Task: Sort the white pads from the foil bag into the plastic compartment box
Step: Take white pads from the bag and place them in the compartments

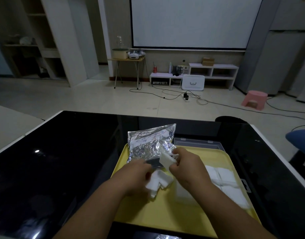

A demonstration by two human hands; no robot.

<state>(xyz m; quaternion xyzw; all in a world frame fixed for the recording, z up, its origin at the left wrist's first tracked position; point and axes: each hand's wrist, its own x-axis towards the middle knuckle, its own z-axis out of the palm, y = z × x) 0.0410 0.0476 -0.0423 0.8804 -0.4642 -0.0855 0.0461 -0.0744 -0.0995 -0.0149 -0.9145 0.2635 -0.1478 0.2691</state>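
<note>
One white pad, in right hand, slants toward foil bag.

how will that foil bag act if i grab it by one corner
The foil bag looks thin and creased, so it would probably flop. It is likely light, like the small white pads near it. Its shiny skin may slip.

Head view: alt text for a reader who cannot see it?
Over a yellow tray, the right hand pinches a white pad beside the foil bag while the left hand holds more pads; a compartment box of sorted pads lies at right.
</note>
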